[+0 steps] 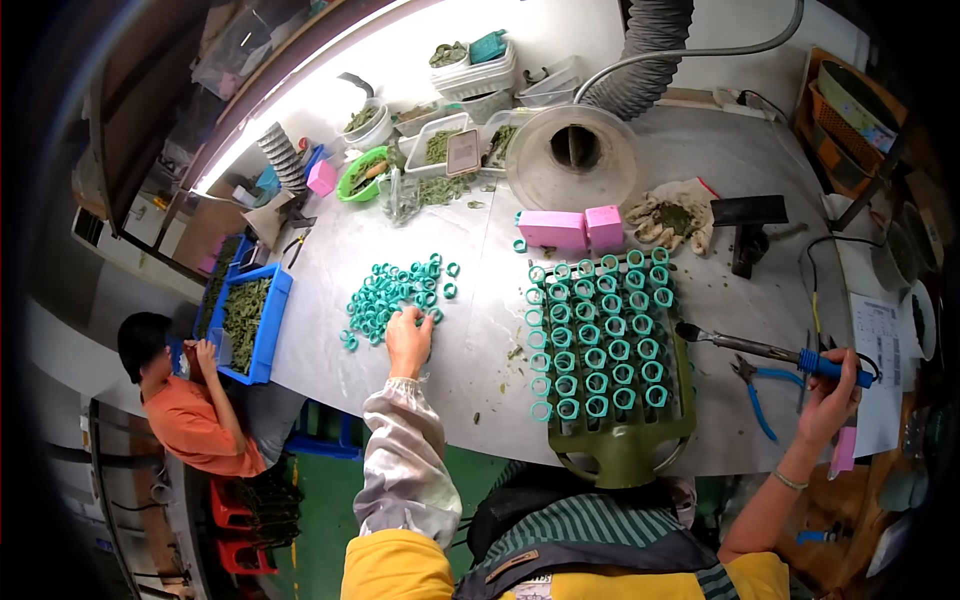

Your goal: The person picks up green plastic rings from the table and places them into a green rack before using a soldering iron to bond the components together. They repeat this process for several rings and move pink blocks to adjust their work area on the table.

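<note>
My left hand (408,342) reaches down into the near edge of a heap of small teal rings (388,296) on the grey table. Its fingers are drawn together among the rings, and what is pinched there is hidden. In my right hand (832,398), at the table's right side, is a soldering iron (758,347) with a blue handle. The iron's dark, broad tip points left, just beside an olive-green rack (612,446). Rows of teal rings (597,356) stand on this rack, several to each row.
Blue-handled pliers (762,400) lie below the iron. Pink blocks (553,230), a stained glove (672,216) and a black stand (748,222) sit behind the rack. A clear suction hood (530,160) and green-filled tubs (437,145) line the back. At left, another person (205,425) works beside a blue crate (268,345).
</note>
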`<state>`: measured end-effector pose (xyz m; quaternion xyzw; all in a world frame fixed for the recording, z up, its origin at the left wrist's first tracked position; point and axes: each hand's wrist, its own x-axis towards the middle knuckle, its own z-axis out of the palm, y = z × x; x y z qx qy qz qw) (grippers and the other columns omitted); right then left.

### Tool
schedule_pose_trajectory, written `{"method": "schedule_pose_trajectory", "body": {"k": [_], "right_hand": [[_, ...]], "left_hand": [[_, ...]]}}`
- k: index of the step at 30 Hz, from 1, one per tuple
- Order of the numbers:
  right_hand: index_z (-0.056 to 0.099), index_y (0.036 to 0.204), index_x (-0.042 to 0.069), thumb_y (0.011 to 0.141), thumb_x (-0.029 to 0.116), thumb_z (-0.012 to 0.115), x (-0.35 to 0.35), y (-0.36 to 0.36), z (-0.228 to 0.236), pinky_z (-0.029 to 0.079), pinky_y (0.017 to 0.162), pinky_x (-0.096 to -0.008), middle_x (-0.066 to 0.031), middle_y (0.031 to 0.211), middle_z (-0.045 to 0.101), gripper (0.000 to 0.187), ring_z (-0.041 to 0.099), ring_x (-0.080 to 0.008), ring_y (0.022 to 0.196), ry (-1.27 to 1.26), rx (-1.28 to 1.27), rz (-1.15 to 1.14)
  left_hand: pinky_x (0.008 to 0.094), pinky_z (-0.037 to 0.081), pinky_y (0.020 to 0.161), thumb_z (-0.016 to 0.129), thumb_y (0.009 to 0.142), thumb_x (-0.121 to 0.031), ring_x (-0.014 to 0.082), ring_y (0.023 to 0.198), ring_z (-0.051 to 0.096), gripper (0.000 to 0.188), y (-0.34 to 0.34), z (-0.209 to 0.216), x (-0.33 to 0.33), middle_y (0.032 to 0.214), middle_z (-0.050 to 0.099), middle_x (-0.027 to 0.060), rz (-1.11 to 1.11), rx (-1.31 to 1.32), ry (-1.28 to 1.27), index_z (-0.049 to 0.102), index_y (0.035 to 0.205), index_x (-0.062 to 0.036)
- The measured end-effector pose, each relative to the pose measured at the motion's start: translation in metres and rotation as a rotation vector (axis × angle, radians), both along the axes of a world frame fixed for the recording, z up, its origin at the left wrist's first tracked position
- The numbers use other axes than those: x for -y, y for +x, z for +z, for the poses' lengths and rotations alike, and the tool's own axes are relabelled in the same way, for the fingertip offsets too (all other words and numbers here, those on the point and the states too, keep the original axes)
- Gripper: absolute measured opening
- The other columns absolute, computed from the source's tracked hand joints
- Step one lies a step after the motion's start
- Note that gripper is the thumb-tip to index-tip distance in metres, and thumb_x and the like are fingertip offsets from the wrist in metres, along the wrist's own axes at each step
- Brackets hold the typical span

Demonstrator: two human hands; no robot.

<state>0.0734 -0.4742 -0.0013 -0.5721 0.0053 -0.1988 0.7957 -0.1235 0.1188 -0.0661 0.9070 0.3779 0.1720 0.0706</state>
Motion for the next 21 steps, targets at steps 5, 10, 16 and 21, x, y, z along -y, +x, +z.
{"method": "schedule_pose_trajectory", "body": {"k": [5,10,16,21], "right_hand": [[0.063,0.08,0.005,0.095,0.027,0.063,-0.002,-0.006,0.004,0.04,0.047,-0.0205,-0.0043,0.075,0.063,0.027,0.05,-0.009,0.052,-0.013,-0.009,-0.039],[0.064,0.081,0.004,0.095,0.028,0.063,-0.006,-0.014,0.013,0.043,0.049,-0.0216,-0.0057,0.074,0.064,0.028,0.052,-0.0107,0.052,-0.075,-0.004,-0.045],[0.062,0.086,0.002,0.096,0.028,0.062,-0.018,-0.016,0.006,0.046,0.052,-0.0238,-0.0079,0.078,0.066,0.028,0.056,-0.0129,0.056,-0.053,0.003,0.037],[0.061,0.086,0.002,0.098,0.022,0.058,-0.033,-0.015,0.001,0.048,0.052,-0.0252,-0.0075,0.08,0.067,0.024,0.058,-0.0124,0.057,-0.047,0.045,0.096]], "left_hand": [[0.0265,0.052,0.07,0.072,0.086,-0.007,0.0113,0.077,0.065,0.015,0.034,0.06,0.067,0.089,0.071,0.0083,-0.308,0.423,-0.593,0.068,0.099,-0.0013],[0.0211,0.05,0.071,0.065,0.088,0.001,0.0085,0.087,0.057,0.027,0.094,0.104,0.202,0.115,0.052,0.0033,-0.827,0.276,-0.89,0.068,0.115,-0.0027],[0.0398,0.048,0.091,0.073,0.081,-0.005,0.0341,0.104,0.058,0.032,0.142,0.077,0.269,0.111,0.067,0.0112,-1.061,0.307,-0.395,0.068,0.112,-0.0064],[0.0407,0.048,0.093,0.072,0.081,-0.004,0.0329,0.106,0.058,0.028,0.154,0.06,0.277,0.115,0.066,0.0111,-1.08,0.221,-0.406,0.07,0.109,-0.0059]]}}
